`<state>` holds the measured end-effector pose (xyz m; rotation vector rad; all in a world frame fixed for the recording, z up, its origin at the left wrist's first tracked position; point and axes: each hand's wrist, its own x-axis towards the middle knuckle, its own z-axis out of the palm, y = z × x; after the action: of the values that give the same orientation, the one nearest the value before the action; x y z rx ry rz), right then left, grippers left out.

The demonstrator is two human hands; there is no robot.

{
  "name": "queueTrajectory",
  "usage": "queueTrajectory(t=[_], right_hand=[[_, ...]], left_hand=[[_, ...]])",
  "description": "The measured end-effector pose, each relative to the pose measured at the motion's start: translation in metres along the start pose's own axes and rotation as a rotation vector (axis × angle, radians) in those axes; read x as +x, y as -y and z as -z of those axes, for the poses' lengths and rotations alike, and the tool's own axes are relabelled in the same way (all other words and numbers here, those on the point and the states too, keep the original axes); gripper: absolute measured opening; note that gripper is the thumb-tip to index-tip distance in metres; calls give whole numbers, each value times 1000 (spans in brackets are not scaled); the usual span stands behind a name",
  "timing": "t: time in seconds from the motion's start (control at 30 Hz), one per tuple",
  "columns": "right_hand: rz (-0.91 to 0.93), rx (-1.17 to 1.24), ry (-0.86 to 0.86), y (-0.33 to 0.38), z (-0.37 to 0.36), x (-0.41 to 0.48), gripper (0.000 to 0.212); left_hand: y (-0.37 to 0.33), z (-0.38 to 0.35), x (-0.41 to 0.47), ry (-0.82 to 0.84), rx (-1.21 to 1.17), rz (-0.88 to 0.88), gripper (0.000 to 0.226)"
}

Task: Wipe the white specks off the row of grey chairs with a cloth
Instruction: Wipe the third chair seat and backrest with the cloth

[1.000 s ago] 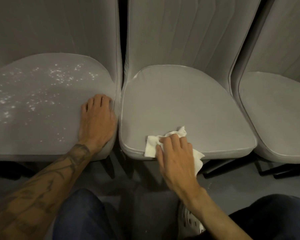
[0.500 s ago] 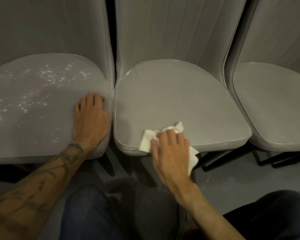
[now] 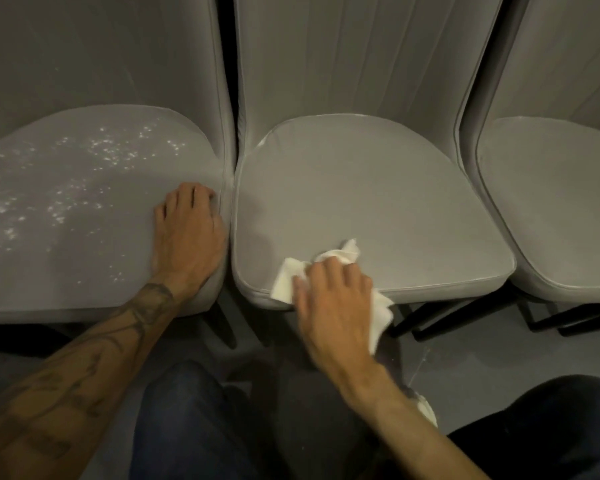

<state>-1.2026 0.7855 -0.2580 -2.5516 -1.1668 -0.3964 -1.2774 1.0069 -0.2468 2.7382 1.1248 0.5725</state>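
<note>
Three grey chairs stand side by side. The left chair's seat (image 3: pixel 84 237) carries white specks (image 3: pixel 111 152) scattered over its back and left parts. The middle chair's seat (image 3: pixel 368 188) looks plain grey. My right hand (image 3: pixel 333 299) presses a crumpled white cloth (image 3: pixel 288 278) onto the front edge of the middle seat; part of the cloth hangs over the edge. My left hand (image 3: pixel 187 233) rests on the right front corner of the left seat, fingers slightly bent, holding nothing.
The right chair's seat (image 3: pixel 561 209) shows no specks. Black chair legs (image 3: pixel 426 317) and grey floor lie below the seats. My knees in dark trousers (image 3: pixel 194 427) are at the bottom, close to the chairs' front edges.
My right hand with the cloth has stayed at the front edge of the middle seat, shifting slightly. The left hand has stayed in place. The camera has shifted a little.
</note>
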Motion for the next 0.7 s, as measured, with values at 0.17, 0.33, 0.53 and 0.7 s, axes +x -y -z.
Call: queueTrajectory(t=[0.17, 0.33, 0.53, 0.7], right_hand=[[130, 90, 31, 49, -14, 5, 26], [75, -44, -8, -32, 8, -8, 24], [153, 107, 25, 38, -12, 4, 22], [95, -61, -10, -77, 7, -5, 24]], left_hand=[[2, 1, -1, -6, 0, -19, 22], [2, 1, -1, -16, -2, -39, 20], [-1, 3, -1, 14, 15, -24, 24], [-2, 4, -2, 38, 20, -16, 26]])
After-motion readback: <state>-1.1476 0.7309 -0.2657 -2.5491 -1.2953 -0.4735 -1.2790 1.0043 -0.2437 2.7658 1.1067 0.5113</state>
